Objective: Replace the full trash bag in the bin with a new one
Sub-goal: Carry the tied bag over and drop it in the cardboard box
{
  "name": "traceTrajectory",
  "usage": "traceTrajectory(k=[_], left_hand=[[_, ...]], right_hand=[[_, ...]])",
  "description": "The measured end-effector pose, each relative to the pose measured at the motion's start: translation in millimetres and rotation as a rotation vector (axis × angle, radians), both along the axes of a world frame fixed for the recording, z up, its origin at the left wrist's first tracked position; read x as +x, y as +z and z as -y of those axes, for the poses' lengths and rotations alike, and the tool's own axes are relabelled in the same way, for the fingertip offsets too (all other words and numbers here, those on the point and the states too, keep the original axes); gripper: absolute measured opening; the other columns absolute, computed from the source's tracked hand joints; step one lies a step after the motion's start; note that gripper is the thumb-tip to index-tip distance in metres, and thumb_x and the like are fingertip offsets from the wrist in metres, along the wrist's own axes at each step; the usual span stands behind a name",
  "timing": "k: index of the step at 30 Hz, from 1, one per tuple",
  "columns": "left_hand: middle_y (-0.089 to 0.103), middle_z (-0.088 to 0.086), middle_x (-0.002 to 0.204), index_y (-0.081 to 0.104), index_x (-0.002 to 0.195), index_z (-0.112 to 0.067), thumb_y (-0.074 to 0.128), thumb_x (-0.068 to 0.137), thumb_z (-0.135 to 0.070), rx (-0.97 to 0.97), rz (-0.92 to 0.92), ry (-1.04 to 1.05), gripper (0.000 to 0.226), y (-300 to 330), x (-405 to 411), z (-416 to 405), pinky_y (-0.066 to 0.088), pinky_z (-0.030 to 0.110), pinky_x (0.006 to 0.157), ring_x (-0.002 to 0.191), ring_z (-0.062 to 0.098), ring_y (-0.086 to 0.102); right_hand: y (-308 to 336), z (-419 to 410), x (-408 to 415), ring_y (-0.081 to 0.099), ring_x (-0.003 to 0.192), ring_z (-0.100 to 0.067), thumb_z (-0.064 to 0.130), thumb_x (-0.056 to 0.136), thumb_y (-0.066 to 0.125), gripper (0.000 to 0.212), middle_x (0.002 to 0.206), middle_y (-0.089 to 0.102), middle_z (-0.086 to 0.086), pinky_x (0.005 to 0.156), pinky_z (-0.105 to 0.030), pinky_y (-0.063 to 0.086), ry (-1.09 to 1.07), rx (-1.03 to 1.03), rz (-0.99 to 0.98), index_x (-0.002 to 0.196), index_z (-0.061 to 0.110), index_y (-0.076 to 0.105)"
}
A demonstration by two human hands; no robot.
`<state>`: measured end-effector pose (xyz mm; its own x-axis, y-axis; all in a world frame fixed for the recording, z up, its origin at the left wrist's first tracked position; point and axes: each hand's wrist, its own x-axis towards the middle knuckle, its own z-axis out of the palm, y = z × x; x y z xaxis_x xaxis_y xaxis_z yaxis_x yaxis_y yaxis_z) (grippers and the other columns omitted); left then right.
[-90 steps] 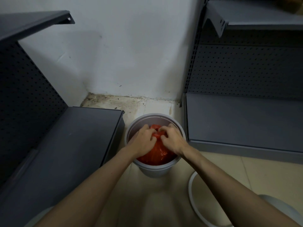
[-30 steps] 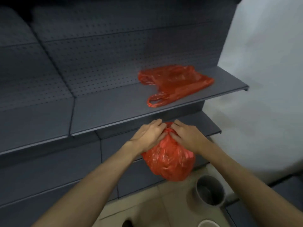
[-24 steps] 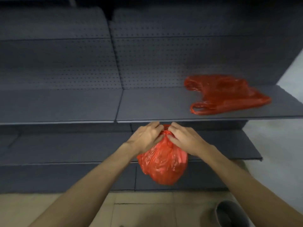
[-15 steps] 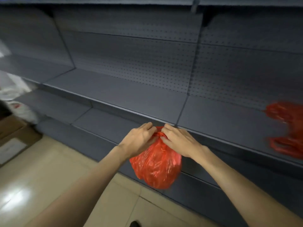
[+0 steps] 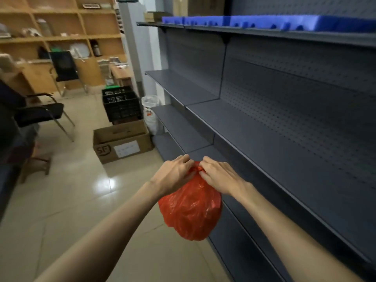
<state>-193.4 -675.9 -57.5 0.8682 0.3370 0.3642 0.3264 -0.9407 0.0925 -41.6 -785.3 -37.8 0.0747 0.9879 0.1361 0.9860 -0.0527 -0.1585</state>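
One red trash bag (image 5: pixel 190 210) is seen, pinched at its knotted neck by two hands, left hand (image 5: pixel 173 176) and right hand (image 5: pixel 220 176). Its long axis is hung straight down below the curled fingers (image 5: pixel 205 160)

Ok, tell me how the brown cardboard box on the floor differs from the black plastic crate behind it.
The brown cardboard box has solid walls with a white label and a printed logo; the black plastic crate has lattice walls you can see through. The box is wide and low, while the crate stands taller and narrower. Both are open-topped and sit by the end of the grey metal shelving.
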Motion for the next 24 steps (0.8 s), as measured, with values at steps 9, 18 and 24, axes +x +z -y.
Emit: traceTrajectory(k=[9, 18, 24], left_hand=[[0.049, 0.002, 0.096, 0.057, 0.107, -0.013, 0.043, 0.100, -0.038, -0.080, 0.046, 0.259, 0.029, 5.0, -62.1, -92.4, 0.051, 0.044, 0.068, 0.087, 0.020, 0.056], [0.049, -0.001, 0.095, 0.053, 0.098, -0.016, 0.043, 0.099, -0.039, -0.063, 0.026, 0.419, 0.026, 3.6, -82.2, -177.5, 0.051, 0.041, 0.062, 0.077, 0.021, 0.057], [0.052, -0.001, 0.109, 0.052, 0.116, -0.022, 0.024, 0.098, -0.053, -0.063, -0.112, 0.382, 0.045, -4.4, -80.5, -251.6, 0.056, 0.041, 0.070, 0.089, 0.017, 0.062]], right_hand=[[10.4, -128.0, -49.3, 0.063, 0.094, -0.036, 0.027, 0.101, 0.040, 0.022, 0.108, 0.050, -0.008, 0.076, -0.048, 0.047, 0.202, 0.041, 0.009, 0.112, 0.013, 0.054], [14.0, -229.1, -64.0, 0.062, 0.093, -0.036, 0.028, 0.101, 0.041, 0.022, 0.106, 0.052, -0.008, 0.077, -0.046, 0.046, 0.289, 0.013, -0.028, 0.107, 0.012, 0.055], [6.1, -304.6, -49.8, 0.060, 0.093, -0.031, 0.030, 0.102, 0.040, 0.026, 0.102, 0.049, -0.003, 0.077, -0.041, 0.043, 0.373, -0.081, -0.093, 0.107, 0.012, 0.057]])
